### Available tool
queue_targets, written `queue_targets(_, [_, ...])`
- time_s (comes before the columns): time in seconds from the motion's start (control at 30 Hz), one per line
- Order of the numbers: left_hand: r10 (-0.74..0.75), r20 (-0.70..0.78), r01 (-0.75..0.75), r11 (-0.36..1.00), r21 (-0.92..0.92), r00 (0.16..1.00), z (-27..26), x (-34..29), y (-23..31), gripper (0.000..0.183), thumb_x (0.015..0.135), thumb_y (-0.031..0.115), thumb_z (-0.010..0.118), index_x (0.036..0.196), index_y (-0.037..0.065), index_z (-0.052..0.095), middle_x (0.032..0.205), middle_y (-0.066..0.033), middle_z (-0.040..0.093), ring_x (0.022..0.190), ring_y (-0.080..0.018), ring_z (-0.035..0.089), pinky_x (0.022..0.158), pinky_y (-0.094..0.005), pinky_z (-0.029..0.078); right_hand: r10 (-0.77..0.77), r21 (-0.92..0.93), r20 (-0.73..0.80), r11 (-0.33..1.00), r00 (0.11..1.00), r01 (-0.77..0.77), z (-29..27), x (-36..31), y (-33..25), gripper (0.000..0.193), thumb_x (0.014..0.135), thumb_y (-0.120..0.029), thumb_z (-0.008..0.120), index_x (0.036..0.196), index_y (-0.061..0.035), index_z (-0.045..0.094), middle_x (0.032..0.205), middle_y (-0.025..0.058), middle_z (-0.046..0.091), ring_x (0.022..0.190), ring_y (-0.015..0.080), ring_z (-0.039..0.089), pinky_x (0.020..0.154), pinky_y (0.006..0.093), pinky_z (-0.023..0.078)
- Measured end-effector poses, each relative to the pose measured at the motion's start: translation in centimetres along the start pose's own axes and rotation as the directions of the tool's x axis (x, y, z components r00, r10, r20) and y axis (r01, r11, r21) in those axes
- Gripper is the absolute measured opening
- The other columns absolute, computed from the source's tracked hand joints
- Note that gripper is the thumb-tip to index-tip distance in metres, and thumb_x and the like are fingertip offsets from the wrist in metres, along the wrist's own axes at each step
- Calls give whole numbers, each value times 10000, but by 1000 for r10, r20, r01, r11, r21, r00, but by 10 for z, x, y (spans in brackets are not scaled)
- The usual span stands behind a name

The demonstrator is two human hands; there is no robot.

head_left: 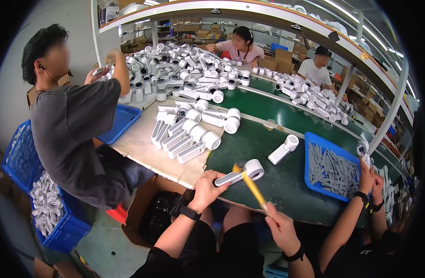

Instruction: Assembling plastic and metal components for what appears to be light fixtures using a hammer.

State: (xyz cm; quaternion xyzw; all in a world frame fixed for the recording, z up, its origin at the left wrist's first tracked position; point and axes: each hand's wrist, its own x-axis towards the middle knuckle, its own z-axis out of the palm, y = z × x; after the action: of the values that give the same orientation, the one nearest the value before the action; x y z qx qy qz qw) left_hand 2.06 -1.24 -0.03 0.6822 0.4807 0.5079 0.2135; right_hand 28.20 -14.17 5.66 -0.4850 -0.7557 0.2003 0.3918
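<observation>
My left hand (204, 191) is closed around the handle of a white handheld device (254, 170) with a round, drum-like head and a grey strip along its handle. It lies at the near edge of the green work surface. In my right hand (283, 230) is a hammer (255, 191) with a yellow handle. Its dark head, slightly blurred, is over the device where handle and round head meet; whether it touches cannot be told. A similar device (284, 150) lies just beyond, to the right. Left of my hands, several more devices (187, 139) are grouped on a pale board (143, 155).
A blue tray (308, 162) of grey strips (330, 169) stands at right, beside a co-worker's hands (369, 183). A large heap of devices (175, 69) covers the far left. Another person (76, 116) works at left, near a blue crate (69, 236). Two people sit across the bench.
</observation>
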Motion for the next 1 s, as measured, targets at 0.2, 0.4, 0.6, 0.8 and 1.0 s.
queue_targets(0.2, [-1,-20,1,1000,11,1000,-1,-2,0,264,763,154,812,947,-2,705,874,-137,669,833,-267,650,755,-344,504,51,-6,22,999,998,-51,-3,1,-10,472,920,-53,641,1382,-44,545,758,141,552,661,270,554,649,353,461])
queue_targets(0.4, [65,-101,-43,977,208,993,2,-6,2,282,721,233,830,877,20,731,826,-138,666,829,-323,606,776,-419,478,89,0,76,996,993,-89,-4,7,-10,441,928,-55,634,1362,-34,558,820,161,596,712,289,591,688,345,478])
queue_targets(0.6, [91,-161,-42,958,284,983,3,-10,-4,311,701,268,835,820,7,715,792,-147,649,832,-340,598,761,-430,473,-5,15,138,1000,990,3,6,1,-22,447,910,-28,635,1349,8,558,846,145,610,738,217,596,726,285,479])
queue_targets(0.8, [69,-152,-33,973,228,986,6,-7,-7,370,674,290,859,782,-4,664,767,-156,622,813,-349,586,748,-435,473,6,64,99,998,995,-12,6,2,-25,456,903,-23,637,1350,8,555,850,150,611,724,229,592,709,304,478])
queue_targets(1.0, [92,-161,-51,969,242,983,6,-9,-12,373,662,293,877,767,6,664,761,-147,619,799,-342,577,735,-424,469,1,31,133,1000,991,-5,4,3,-31,451,898,-16,642,1341,16,561,870,151,624,734,245,607,705,302,481])
